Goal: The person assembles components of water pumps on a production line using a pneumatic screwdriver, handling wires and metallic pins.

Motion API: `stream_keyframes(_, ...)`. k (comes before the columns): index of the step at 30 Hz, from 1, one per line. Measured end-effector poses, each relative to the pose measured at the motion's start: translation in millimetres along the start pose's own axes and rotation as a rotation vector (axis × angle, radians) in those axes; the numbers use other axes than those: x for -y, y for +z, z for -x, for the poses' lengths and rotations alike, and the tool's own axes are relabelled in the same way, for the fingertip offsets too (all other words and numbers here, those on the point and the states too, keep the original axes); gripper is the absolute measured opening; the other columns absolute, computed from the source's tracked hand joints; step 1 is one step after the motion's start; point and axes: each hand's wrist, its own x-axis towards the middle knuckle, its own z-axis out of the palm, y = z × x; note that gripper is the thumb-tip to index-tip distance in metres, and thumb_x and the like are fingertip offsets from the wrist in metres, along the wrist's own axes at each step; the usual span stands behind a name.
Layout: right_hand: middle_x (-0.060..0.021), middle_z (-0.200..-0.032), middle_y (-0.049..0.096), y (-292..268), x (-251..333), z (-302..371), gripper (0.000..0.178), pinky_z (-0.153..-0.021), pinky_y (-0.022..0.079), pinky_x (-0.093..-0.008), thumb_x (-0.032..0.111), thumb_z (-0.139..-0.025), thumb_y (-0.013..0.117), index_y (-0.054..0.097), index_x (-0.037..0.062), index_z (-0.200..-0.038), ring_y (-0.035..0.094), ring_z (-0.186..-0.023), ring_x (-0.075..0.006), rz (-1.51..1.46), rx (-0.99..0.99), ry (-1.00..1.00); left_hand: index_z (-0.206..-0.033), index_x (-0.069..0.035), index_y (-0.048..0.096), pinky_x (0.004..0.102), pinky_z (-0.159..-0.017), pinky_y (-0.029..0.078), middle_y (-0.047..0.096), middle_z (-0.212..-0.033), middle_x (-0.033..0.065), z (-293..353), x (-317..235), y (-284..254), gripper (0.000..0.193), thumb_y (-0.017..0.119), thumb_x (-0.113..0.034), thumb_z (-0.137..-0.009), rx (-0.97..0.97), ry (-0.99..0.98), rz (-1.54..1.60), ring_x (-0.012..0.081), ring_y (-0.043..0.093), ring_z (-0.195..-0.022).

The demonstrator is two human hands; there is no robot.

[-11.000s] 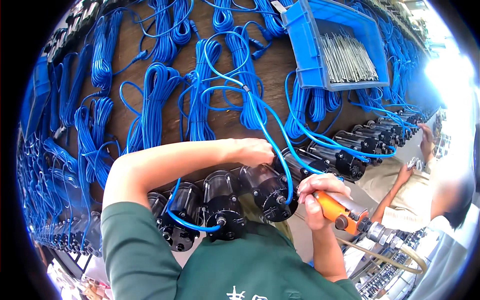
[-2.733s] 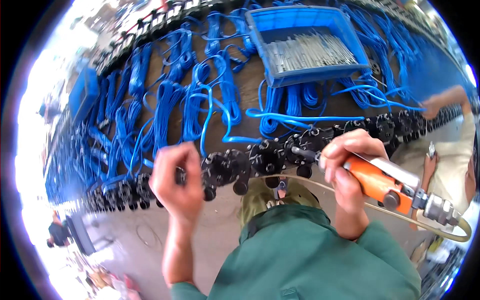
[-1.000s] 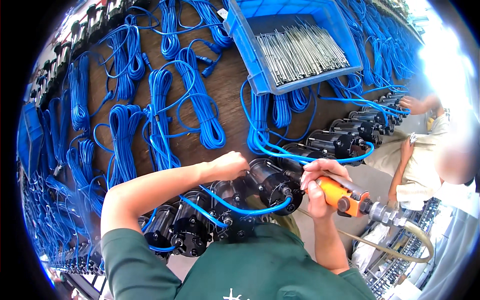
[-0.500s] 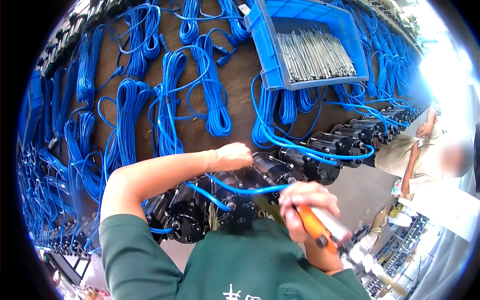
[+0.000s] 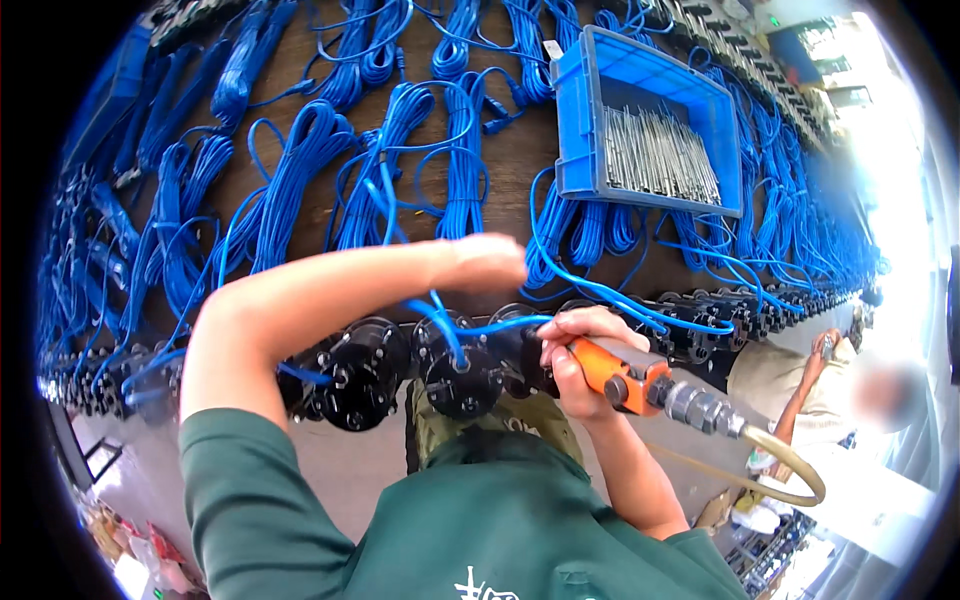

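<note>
My right hand [image 5: 585,365] is wrapped round an orange-and-grey air tool [image 5: 622,378]. A metal coupling and a beige hose [image 5: 800,475] trail from its rear end; its front end is hidden. Ahead of it stands a row of black cylindrical motor-like housings with bolts. A blue cable comes out of the top of one housing [image 5: 462,380] and passes close by my right hand. My left arm reaches across, and my left hand [image 5: 490,262] is over the far side of the row. Motion smears its fingers, and what they touch is hidden.
Coiled blue cables [image 5: 305,185] cover much of the brown table [image 5: 505,150]. A blue plastic bin [image 5: 650,205] holds many thin metal rods. More black housings line the table's edge to both sides. Another person [image 5: 775,385] is at the right.
The view has shifted, so the table and bin sit differently. My right hand has turned the air tool, bringing its coupling and hose into clearer sight. My left hand has lifted slightly off the housings.
</note>
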Motion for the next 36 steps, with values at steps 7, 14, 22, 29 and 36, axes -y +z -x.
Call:
stream_keyframes(7,-0.013,-0.102,0.069,-54.1,83.3,10.6,0.037,-0.065,0.055,-0.0272,0.0,-0.084,0.063,0.061,0.001,-0.121,0.065,-0.072,-0.0142,-0.223,0.116,-0.134,-0.094,-0.002,0.07,0.0415,-0.066,0.054,0.069,-0.087,0.0148,38.1,-119.9,-141.9,0.01,0.067,-0.01,-0.088,-1.298,-0.468,-0.087,0.0364,0.068,-0.077)
stream_keyframes(14,-0.0155,-0.108,0.054,-196.7,162.9,43.6,0.049,-0.067,0.044,-0.0296,-0.001,-0.08,0.052,0.049,-0.0104,-0.128,0.054,-0.063,-0.0108,-0.363,0.21,-0.552,-0.105,0.0,0.066,0.0377,-0.075,0.047,0.067,-0.091,0.0105,-21.1,-295.0,76.4,0.02,0.066,-0.005,-0.085,-1.381,-0.494,0.006,0.0279,0.06,-0.082)
stream_keyframes(22,-0.0184,-0.102,0.059,-192.0,122.5,59.2,0.044,-0.06,0.05,-0.0307,0.005,-0.077,0.052,0.052,-0.008,-0.119,0.055,-0.058,-0.0138,-0.396,0.03,-0.286,-0.11,-0.002,0.066,0.0417,-0.076,0.053,0.069,-0.099,0.014,-88.3,-284.5,175.9,0.026,0.062,-0.023,-0.097,-0.897,-1.016,0.676,0.031,0.064,-0.076)
stream_keyframes(29,-0.0197,-0.1,0.064,-152.5,71.7,63.3,0.049,-0.061,0.052,-0.03,0.0,-0.075,0.054,0.055,-0.007,-0.123,0.057,-0.058,-0.0144,-0.35,0.116,-0.109,-0.103,-0.003,0.061,0.0466,-0.082,0.058,0.067,-0.087,0.0112,-138.6,-240.2,186.7,0.021,0.048,-0.019,-0.105,-2.016,-0.284,2.616,0.0239,0.066,-0.076)
stream_keyframes(36,-0.0193,-0.102,0.064,-138.4,45.4,66.6,0.047,-0.061,0.051,-0.0291,-0.001,-0.077,0.055,0.055,-0.0067,-0.123,0.058,-0.061,-0.0139,-0.294,0.241,-0.099,-0.095,-0.002,0.06,0.0461,-0.082,0.056,0.067,-0.086,0.0115,-164.9,-235.5,199.8,0.018,0.048,-0.014,-0.102,-2.291,0.002,2.486,0.0251,0.064,-0.074)
